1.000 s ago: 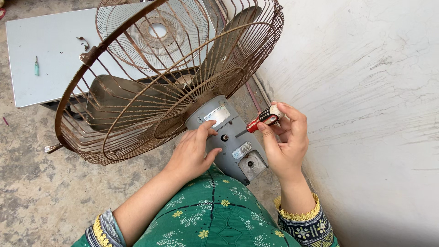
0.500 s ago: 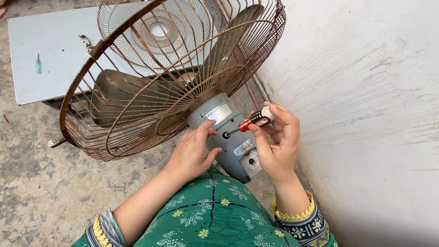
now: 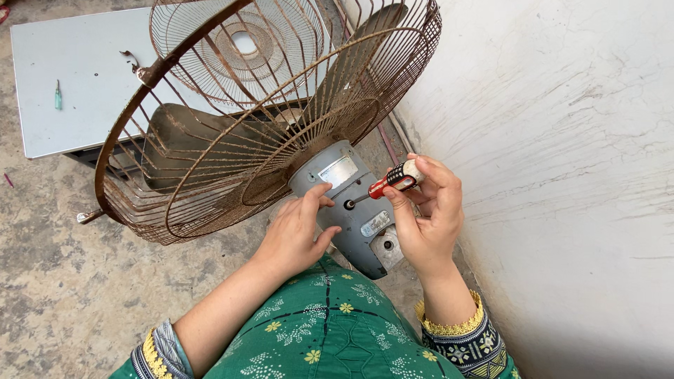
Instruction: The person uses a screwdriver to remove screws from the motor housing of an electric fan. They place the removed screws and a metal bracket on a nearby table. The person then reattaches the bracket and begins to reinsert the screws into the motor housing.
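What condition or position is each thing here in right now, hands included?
Fan cage: rusty, closed around the blades, tipped on its side.
Motor housing: grey, cover on.
Screwdriver: tip set in a hole in the housing.
Right hand: gripping the screwdriver handle.
Left hand: flat against the housing.
Small green tool: lying on the grey board.

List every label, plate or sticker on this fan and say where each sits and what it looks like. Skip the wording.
Upper plate: top of the grey motor housing, just behind the rusty cage; rectangular, shiny silver.
Lower label: farther down the same housing, between the left hand and the right hand; small, oblong, silver-grey, print too small to read.
No packages, signs or screens are in view.
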